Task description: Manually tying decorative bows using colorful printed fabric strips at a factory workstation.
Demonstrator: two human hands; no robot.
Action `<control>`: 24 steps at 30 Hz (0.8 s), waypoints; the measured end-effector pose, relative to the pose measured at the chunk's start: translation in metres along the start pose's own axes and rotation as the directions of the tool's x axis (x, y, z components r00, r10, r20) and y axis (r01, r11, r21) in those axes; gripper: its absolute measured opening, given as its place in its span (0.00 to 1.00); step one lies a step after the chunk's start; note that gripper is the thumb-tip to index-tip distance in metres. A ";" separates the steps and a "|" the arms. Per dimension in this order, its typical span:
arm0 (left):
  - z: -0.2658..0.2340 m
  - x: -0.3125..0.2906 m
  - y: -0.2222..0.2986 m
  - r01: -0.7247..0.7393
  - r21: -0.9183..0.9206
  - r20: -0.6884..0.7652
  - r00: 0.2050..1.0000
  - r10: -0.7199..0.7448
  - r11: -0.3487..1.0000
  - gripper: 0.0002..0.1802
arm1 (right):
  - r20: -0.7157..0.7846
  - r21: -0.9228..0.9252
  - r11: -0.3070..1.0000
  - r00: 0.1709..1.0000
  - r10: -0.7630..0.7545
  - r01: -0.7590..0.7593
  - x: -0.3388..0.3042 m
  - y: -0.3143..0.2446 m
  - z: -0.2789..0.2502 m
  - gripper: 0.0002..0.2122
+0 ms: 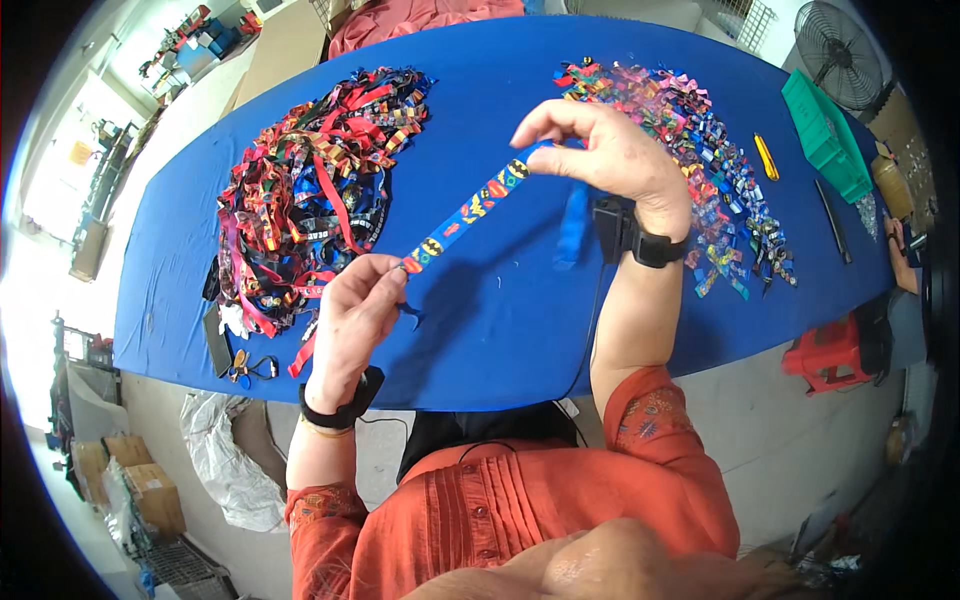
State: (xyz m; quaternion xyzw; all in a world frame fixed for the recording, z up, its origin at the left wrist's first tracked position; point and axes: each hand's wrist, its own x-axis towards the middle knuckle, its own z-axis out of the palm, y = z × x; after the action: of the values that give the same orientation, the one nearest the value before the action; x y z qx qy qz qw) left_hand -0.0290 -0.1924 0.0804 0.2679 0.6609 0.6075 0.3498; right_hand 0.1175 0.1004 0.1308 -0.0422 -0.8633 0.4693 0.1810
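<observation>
A blue ribbon (468, 215) printed with colourful emblems stretches slantwise above the table between my two hands. My left hand (362, 305) pinches its lower end between thumb and fingers, and a short dark blue tail shows below the grip. Higher up and to the right, my right hand (615, 160) is closed on the other end, thumb against fingers. From there a plain blue stretch hangs down, blurred by motion. Left of my left hand lies a large tangled heap of printed ribbons (300, 190). Short ribbon pieces (715, 170) spread out to the right of my right hand.
All this is over a blue-covered table (480, 90). At its right are a yellow cutter (766, 157), a green bin (826, 135) and a thin black rod (832, 222). Small scissors (240, 370) lie by the near left edge. A red stool (835, 355) stands on the floor.
</observation>
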 end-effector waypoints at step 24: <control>0.062 0.047 -0.012 0.162 0.007 0.217 0.963 -0.159 0.987 0.20 | -0.435 -0.480 0.816 0.895 0.097 -0.321 -0.005 0.047 -0.011 0.12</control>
State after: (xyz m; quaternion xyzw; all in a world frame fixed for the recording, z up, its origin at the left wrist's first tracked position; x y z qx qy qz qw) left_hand -0.0080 -0.1192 0.0611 0.2763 0.6351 0.5478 0.4693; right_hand 0.1214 0.1344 0.0959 -0.2806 -0.8957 0.2062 0.2765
